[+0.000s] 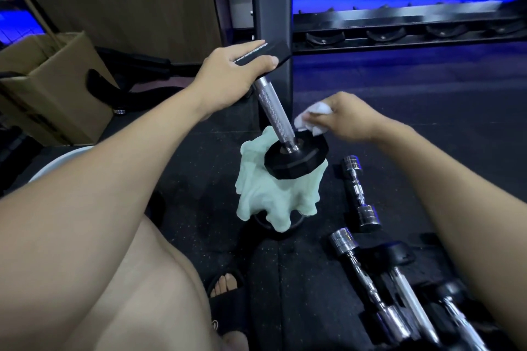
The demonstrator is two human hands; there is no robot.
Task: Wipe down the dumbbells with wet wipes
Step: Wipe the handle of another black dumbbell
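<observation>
A black dumbbell (281, 111) is being held tilted, with its upper head being gripped by the left hand (228, 71), whose fingers and thumb are curled round it. Its lower head is being rested on a pale green cloth (268, 193) that is draped over something dark on the floor (427, 111). A crumpled white wet wipe (310, 116) is being pinched in the curled fingers of the right hand (348, 119) and is being pressed where the knurled bar meets the lower head. Chrome dumbbells (360, 193) are lying on the floor just to the right, apart from the cloth. A cardboard box (54, 79) is standing at the left, and a dark rack (399, 36) is standing behind.
</observation>
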